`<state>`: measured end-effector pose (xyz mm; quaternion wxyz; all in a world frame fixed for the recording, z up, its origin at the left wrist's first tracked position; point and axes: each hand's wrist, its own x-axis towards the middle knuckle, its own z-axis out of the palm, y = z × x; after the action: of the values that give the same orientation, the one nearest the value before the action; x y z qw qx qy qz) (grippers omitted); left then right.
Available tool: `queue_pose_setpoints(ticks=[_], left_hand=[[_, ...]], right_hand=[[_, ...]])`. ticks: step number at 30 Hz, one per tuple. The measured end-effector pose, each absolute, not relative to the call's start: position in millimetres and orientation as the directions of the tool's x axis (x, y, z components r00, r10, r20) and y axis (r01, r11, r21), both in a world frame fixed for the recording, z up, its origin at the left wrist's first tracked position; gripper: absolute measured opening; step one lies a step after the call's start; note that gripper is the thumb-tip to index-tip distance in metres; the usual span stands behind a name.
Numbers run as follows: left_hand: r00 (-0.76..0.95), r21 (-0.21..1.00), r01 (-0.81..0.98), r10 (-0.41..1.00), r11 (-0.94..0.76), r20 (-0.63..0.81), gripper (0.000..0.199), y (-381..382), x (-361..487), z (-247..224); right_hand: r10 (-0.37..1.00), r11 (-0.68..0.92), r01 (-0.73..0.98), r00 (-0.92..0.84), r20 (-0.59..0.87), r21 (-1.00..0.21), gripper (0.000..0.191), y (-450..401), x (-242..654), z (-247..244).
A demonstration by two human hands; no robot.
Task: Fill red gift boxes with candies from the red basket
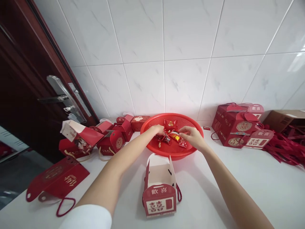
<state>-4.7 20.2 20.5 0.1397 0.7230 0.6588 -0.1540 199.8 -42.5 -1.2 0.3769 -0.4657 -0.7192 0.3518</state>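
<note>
Wrapped candies [176,137] lie in a red plastic basket [175,156] near the wall, with a peanut [159,144] beside them. My left hand [157,130] reaches into the basket over the candies; its fingertips are partly hidden, so its grip cannot be made out. From the right, my right hand [192,136] reaches over the rim with thumb and fingers apart, next to a yellow and red candy. Closer to me stands an open red gift box [159,200] with a white inside and a dark red cord handle.
Several red boxes [116,140] cluster at the left, one [64,178] near the edge. Stacked boxes [234,125] stand at the right, beside red ribbons [286,148] and a cardboard box [278,121]. A tiled wall [186,86] rises behind; a dark door [26,73] is at left.
</note>
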Motion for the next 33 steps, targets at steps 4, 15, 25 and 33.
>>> queue_pose_setpoints(ticks=[4,15,25,33], left_hand=[[0.149,0.031,0.988,0.887,-0.151,-0.437,0.03,31,-2,18],[0.238,0.093,0.971,0.892,-0.219,-0.385,0.027,34,-7,6],[0.192,0.141,0.975,0.972,-0.172,-0.138,0.022,22,-13,4],[0.089,0.376,0.919,0.992,-0.116,0.088,0.025,36,-31,-9]], right_hand=[[0.935,0.31,0.401,-0.291,0.201,-0.862,0.023,-42,200,-1],[0.943,0.287,0.407,-0.278,0.182,-0.867,0.019,-42,197,-2],[0.918,0.37,0.747,-0.387,0.092,-0.552,0.015,-49,188,-5],[0.904,0.404,0.87,-0.426,-0.018,-0.281,0.013,-65,180,4]])
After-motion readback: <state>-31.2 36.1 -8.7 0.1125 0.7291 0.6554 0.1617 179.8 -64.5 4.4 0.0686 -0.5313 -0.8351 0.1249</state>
